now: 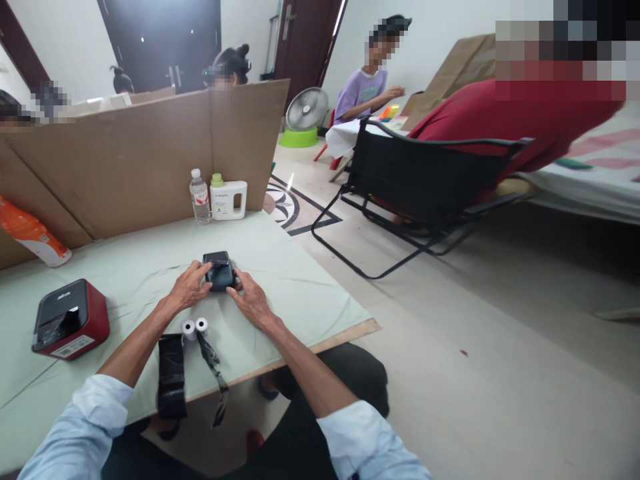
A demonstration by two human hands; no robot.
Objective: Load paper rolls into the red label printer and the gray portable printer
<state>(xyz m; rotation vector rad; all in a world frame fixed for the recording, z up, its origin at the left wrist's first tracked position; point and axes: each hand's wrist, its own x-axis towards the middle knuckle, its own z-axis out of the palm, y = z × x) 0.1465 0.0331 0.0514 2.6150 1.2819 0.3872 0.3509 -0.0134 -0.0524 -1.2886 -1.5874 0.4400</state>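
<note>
A small black device (219,272), which looks like a portable printer, lies on the pale green table cover (280,293). My left hand (190,287) grips its left side, with the index finger over its top. On the other side, my right hand (250,297) holds the right edge between thumb and fingers. Two small white paper rolls (195,328) stand side by side just in front of it. Close to them, a wide black strip (171,373) and a narrower crumpled black strip (214,367) hang over the table's front edge.
At left sits a red and black box-shaped machine (73,320). An orange-labelled bottle (35,230) leans on the cardboard screen (150,167). Farther back are a clear bottle (200,197) and a white jug (229,200). A black folding chair (425,173) holds a person in red; other people sit beyond.
</note>
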